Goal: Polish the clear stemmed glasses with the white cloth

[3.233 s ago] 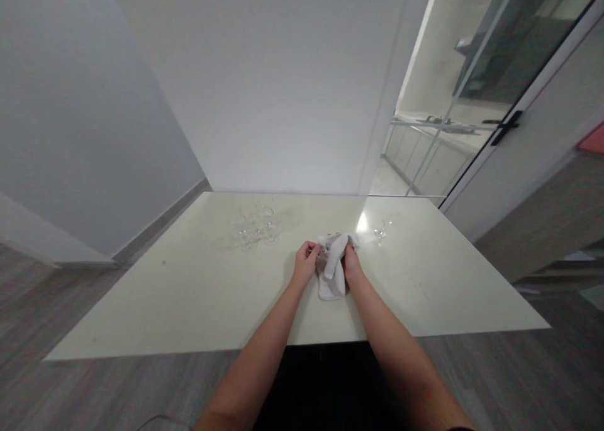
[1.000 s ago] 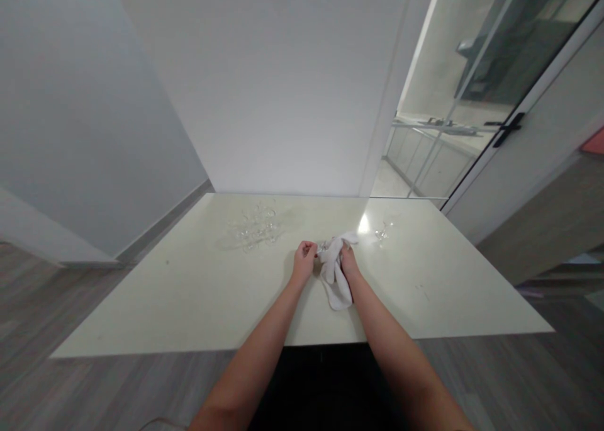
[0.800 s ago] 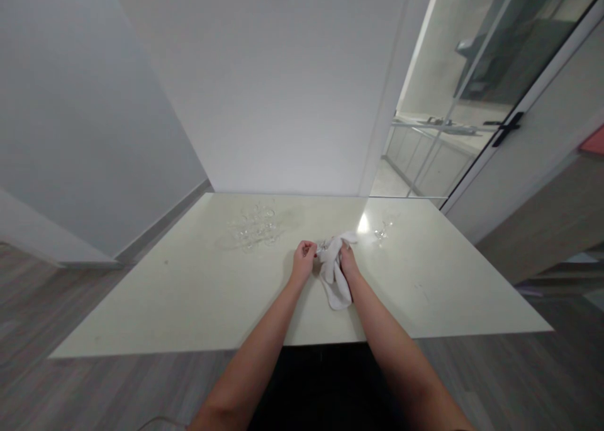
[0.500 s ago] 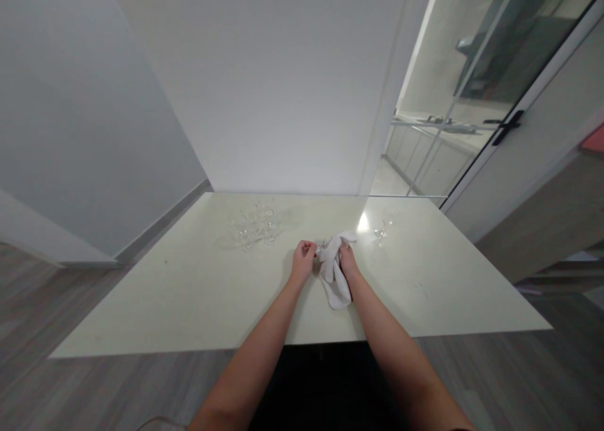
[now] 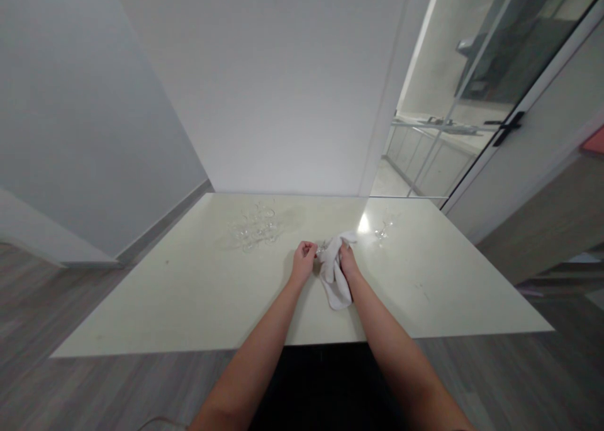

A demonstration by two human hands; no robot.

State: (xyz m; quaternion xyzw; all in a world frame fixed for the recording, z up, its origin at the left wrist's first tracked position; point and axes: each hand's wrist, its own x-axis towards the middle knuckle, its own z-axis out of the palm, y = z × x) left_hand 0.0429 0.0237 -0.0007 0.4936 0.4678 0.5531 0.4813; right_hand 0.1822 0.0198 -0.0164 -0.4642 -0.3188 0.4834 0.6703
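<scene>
Near the middle of the table, my left hand (image 5: 304, 258) has its fingers closed at the end of a small clear glass (image 5: 321, 248), mostly covered. A white cloth (image 5: 336, 280) wraps the other side of that glass and hangs down toward the tabletop. My right hand (image 5: 348, 260) grips the cloth from the right; what its fingers touch inside the folds is hidden. Farther back on the left stands a cluster of several clear glasses (image 5: 255, 226) with round rims. Another transparent glass piece (image 5: 382, 233) is by itself to the right, its shape hard to make out.
The pale, glossy table (image 5: 189, 292) ends at a white panel (image 5: 283, 104) at the back. A bright reflection lies near the right glass piece. At the right is a glazed door with a black handle (image 5: 508, 129). Grey wood-look flooring (image 5: 28, 318) surrounds the table.
</scene>
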